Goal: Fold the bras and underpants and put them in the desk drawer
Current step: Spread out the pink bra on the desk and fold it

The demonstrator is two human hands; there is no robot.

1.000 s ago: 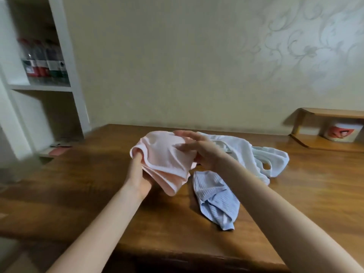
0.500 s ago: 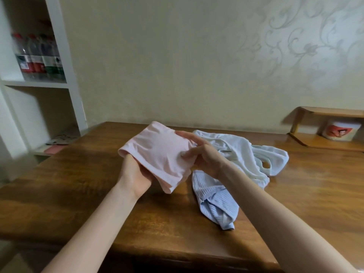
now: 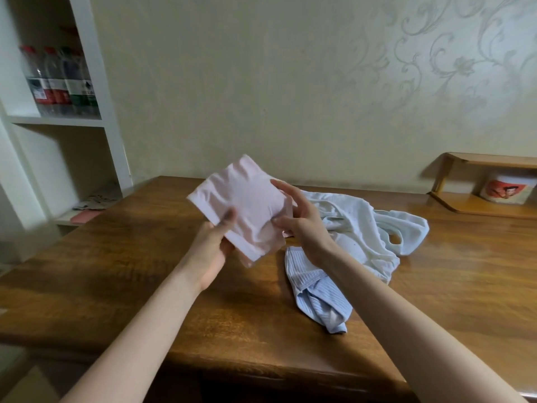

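wooden desk (image 3: 139, 274), patterned wall (image 3: 261, 82), white shelves (image 3: 97, 71)

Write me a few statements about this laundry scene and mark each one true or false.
1. The left hand and right hand both hold the pink garment above the desk. True.
2. The blue garment lies in a drawer. False: it lies crumpled on the desk top.
3. A white garment lies on the desk beyond the blue garment. True.
4. The bottles stand on the desk. False: they stand on a white shelf at the left.
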